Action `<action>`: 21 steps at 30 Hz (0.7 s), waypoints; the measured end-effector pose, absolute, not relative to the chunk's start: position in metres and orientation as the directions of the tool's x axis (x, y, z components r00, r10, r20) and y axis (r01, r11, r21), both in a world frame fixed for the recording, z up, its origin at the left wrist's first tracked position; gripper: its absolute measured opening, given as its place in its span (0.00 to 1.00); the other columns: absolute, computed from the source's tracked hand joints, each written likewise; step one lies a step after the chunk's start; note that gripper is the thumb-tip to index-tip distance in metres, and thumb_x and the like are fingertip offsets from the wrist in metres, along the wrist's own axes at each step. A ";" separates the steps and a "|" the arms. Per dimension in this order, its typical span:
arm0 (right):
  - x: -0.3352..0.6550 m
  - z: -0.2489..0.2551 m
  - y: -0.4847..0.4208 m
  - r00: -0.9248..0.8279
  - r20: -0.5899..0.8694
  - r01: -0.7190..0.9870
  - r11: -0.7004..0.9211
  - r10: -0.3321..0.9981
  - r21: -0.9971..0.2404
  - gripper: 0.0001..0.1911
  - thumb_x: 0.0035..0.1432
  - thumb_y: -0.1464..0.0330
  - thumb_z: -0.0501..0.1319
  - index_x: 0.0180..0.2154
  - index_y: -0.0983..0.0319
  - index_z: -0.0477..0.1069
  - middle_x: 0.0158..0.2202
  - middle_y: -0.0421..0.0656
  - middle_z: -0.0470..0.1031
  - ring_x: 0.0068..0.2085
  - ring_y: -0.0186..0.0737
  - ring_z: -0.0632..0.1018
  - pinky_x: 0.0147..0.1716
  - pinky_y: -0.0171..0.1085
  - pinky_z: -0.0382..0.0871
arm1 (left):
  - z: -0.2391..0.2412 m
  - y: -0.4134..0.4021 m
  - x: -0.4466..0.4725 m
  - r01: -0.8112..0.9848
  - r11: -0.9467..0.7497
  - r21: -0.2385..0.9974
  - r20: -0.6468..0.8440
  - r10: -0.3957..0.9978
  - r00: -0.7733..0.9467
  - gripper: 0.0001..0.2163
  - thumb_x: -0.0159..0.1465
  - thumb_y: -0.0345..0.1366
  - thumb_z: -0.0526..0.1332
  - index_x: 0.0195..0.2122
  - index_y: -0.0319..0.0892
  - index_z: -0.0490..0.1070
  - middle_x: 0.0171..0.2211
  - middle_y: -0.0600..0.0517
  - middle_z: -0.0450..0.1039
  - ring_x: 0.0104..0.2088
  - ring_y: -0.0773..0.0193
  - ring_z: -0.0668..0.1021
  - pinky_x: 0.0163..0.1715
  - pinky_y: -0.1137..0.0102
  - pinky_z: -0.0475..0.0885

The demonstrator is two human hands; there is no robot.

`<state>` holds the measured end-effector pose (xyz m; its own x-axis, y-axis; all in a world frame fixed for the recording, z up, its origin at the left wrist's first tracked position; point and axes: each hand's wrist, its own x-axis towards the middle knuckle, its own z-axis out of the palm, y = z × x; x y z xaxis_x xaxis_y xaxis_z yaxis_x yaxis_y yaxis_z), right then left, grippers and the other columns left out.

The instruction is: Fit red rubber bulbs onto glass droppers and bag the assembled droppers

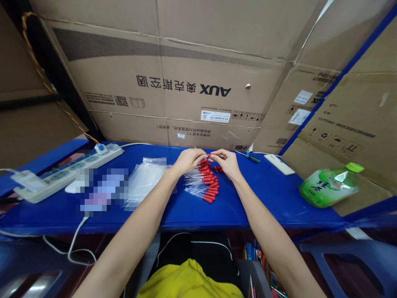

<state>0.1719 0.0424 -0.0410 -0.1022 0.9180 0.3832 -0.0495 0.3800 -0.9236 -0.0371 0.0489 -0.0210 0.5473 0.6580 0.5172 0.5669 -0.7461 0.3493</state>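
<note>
At twelve o'clock on the tabletop [269, 198], my right hand [226, 161] pinches a red cap [209, 155]; left hand [189, 160] nearly touching, its hold unclear. Red-tipped tubes [208, 182] fan toward six o'clock. I'd align squarely, lightly.

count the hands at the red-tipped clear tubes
2: the left hand at the far end of the red-tipped clear tubes, and the right hand just right of that end, fingertips close to the left's. No other hand shows.
</note>
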 end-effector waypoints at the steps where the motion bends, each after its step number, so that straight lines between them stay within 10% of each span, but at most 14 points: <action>1: 0.172 -0.041 0.042 -0.100 0.382 -0.056 0.379 0.919 -0.924 0.22 0.44 0.51 0.77 0.34 0.60 0.80 0.32 0.45 0.85 0.35 0.49 0.86 0.43 0.46 0.81 | -0.020 0.048 -0.037 0.570 -0.745 0.348 0.514 0.660 0.548 0.18 0.75 0.44 0.51 0.42 0.43 0.80 0.42 0.47 0.83 0.42 0.57 0.81 0.41 0.68 0.68; 13: 0.174 -0.037 0.039 -0.155 0.393 -0.034 0.392 0.907 -0.919 0.21 0.49 0.51 0.74 0.36 0.60 0.80 0.32 0.44 0.84 0.33 0.45 0.85 0.40 0.43 0.81 | -0.018 0.046 -0.037 0.525 -0.749 0.405 0.500 0.662 0.558 0.18 0.74 0.45 0.52 0.41 0.44 0.80 0.41 0.47 0.83 0.41 0.58 0.81 0.41 0.69 0.68; 21: 0.172 -0.035 0.045 0.024 0.482 -0.035 0.482 0.876 -0.875 0.21 0.51 0.51 0.73 0.39 0.59 0.77 0.31 0.41 0.81 0.32 0.40 0.82 0.36 0.39 0.78 | -0.023 0.054 -0.029 -0.024 -0.420 0.907 0.421 0.903 0.088 0.16 0.66 0.50 0.65 0.40 0.40 0.77 0.29 0.52 0.75 0.27 0.67 0.72 0.29 0.72 0.65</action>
